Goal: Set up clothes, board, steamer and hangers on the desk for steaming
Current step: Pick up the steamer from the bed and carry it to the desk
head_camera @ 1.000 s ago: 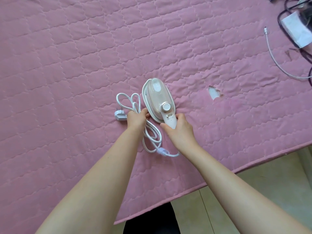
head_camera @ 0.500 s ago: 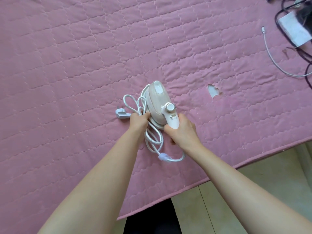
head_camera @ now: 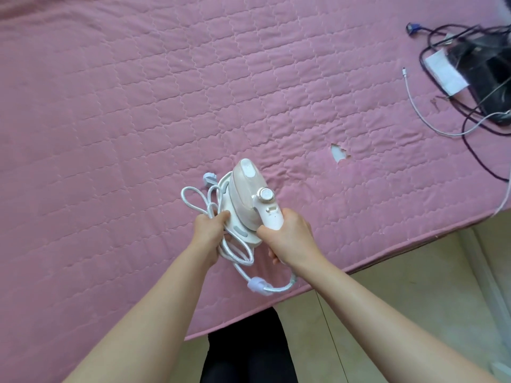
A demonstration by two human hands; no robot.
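A small white and pale pink steamer is held tilted just above the pink quilted desk cover. My right hand grips its handle at the near end. My left hand holds the bundled white cord against the steamer's left side. The plug sticks out to the left, and a cord loop with a lilac strap hangs below my hands. No clothes, board or hangers are in view.
A hole in the cover lies right of the steamer. At the far right are a black device with a white label, black cables and a white cable. The desk's near edge runs diagonally; tiled floor lies below.
Both hands have lifted and tilted the steamer with its cord, drawing it slightly nearer. The plug has swung from beside my left hand to up by the steamer's body.
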